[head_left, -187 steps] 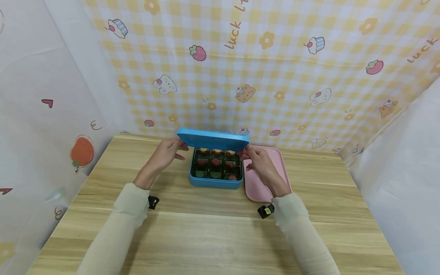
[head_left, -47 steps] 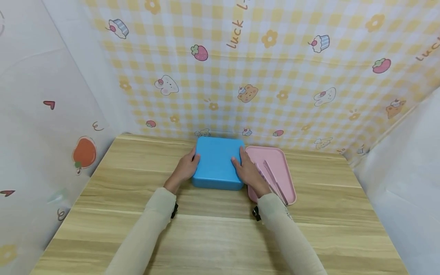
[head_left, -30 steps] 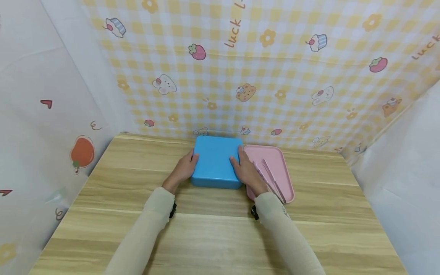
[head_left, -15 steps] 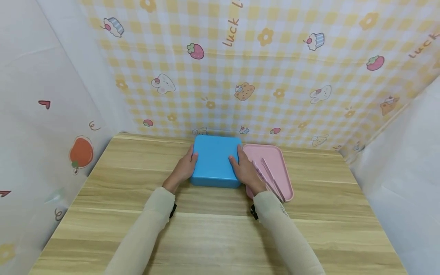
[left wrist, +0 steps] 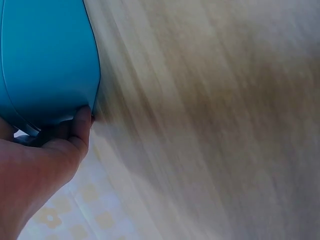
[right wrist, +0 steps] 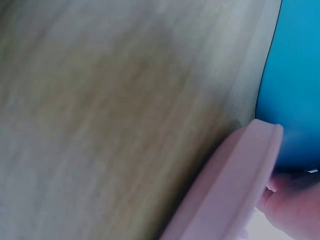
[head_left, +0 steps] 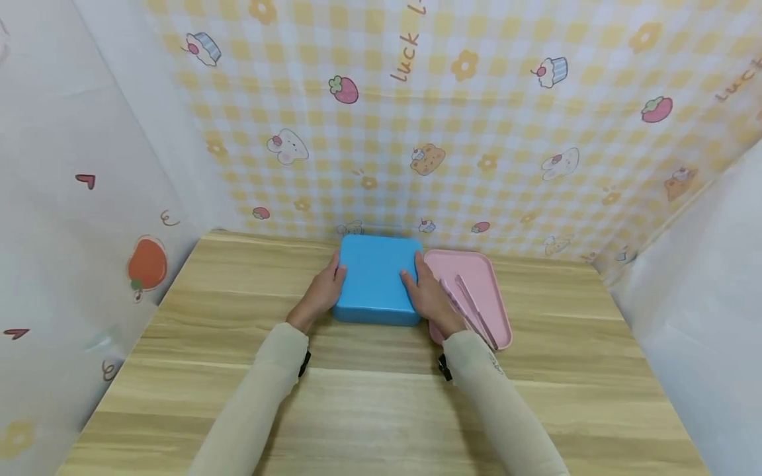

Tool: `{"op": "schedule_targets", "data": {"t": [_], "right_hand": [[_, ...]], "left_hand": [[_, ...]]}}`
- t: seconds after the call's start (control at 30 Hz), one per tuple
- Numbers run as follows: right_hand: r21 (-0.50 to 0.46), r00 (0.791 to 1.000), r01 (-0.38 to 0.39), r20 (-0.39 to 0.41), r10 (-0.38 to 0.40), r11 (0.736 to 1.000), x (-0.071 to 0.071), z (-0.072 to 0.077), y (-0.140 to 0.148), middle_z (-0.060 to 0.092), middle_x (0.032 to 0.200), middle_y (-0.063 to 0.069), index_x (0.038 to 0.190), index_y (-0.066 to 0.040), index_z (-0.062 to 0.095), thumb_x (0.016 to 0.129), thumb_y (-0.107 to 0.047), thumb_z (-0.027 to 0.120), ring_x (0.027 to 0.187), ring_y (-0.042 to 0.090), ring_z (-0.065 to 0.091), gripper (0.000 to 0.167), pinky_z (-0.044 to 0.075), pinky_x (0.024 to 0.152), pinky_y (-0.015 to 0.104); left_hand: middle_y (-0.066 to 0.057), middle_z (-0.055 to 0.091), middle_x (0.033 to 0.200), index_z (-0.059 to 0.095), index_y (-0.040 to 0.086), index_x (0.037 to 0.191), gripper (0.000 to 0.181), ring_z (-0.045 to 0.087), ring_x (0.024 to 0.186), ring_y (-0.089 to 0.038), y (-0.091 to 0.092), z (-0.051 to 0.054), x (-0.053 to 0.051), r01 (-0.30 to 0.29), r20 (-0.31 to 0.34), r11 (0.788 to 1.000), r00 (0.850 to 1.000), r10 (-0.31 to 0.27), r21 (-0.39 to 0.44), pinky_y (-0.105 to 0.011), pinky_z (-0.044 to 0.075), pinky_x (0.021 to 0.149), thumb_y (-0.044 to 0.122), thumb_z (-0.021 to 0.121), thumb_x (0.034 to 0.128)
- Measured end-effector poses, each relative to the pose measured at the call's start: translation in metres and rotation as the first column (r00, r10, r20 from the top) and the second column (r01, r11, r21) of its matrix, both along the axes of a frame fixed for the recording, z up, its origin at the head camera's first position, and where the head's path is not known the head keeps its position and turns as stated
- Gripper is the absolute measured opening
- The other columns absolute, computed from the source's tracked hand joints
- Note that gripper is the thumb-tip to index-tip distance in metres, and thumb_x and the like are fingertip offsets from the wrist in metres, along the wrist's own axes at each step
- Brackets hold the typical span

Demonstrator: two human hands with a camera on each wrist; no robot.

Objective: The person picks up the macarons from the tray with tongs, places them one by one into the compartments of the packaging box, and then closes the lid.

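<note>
A blue lidded box (head_left: pixel 379 274) stands at the back of the wooden table with its lid on, so its inside is hidden. My left hand (head_left: pixel 323 289) grips its left side, thumb near the top edge and fingers down along the wall. On the opposite side, my right hand (head_left: pixel 430 295) holds the box with its thumb on the lid. In the left wrist view, fingers (left wrist: pixel 81 125) curl against the lower edge of the blue box (left wrist: pixel 50 60). The right wrist view shows part of my right hand (right wrist: pixel 295 207) by the box, beyond the tray's rim.
Right beside the box lies a pink tray (head_left: pixel 497 297), partly under my right forearm. Slim metal tongs (head_left: pixel 473 307) lie on it. A yellow checked cloth (head_left: pixel 381 132) hangs directly behind the table (head_left: pixel 369 410), with white cloth walls at both sides.
The lid, held tilted above the open box about six seconds ago, now covers its compartments of small coloured pieces. The tongs have come into view. Over the last second, both hands stay in place.
</note>
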State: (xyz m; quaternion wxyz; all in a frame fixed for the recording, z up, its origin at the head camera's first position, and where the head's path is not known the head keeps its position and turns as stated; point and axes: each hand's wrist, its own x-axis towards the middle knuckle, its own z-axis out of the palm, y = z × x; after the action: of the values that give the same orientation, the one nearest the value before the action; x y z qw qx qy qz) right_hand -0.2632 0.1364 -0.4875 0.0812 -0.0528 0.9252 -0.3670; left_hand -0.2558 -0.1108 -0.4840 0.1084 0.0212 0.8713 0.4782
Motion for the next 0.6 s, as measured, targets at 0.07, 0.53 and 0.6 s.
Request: {"op": "schedule_targets", "data": {"t": [0.07,0.53,0.6], "right_hand": [[0.000,1.000,-0.003,-0.011,0.003,1.000,-0.0012,0.0014,0.0005,0.010,0.167,0.011,0.161,-0.017,-0.001,0.105,-0.052,0.033,0.153,0.029,0.012,0.074,0.014,0.124,0.048],[0.014,1.000,-0.015,0.004,0.015,1.000,0.0012,0.0025,0.0007,0.008,0.167,0.010,0.160,-0.017,-0.004,0.105,-0.053,0.030,0.153,0.028,0.011,0.074,0.014,0.124,0.046],[0.010,1.000,-0.016,0.008,0.016,1.000,0.0015,0.0032,0.0009,0.008,0.167,0.010,0.160,-0.017,-0.004,0.105,-0.053,0.031,0.153,0.028,0.010,0.074,0.013,0.124,0.046]], "left_hand": [[-0.012,0.013,0.165,0.002,0.012,0.161,0.062,0.015,0.151,-0.033,0.0001,0.0015,-0.0005,-0.003,-0.001,1.000,1.000,0.003,0.006,-0.049,0.016,0.123,0.038,0.024,0.1099],[-0.016,0.015,0.164,0.004,0.008,0.160,0.061,0.020,0.150,-0.036,-0.0033,0.0007,-0.0002,0.028,-0.046,0.999,0.999,-0.030,-0.030,-0.050,0.021,0.121,0.036,0.025,0.1101],[-0.017,0.015,0.164,0.003,0.007,0.160,0.061,0.020,0.149,-0.038,-0.0035,0.0004,-0.0006,0.034,-0.047,0.999,0.998,-0.036,-0.037,-0.051,0.021,0.121,0.035,0.024,0.1103]]}}
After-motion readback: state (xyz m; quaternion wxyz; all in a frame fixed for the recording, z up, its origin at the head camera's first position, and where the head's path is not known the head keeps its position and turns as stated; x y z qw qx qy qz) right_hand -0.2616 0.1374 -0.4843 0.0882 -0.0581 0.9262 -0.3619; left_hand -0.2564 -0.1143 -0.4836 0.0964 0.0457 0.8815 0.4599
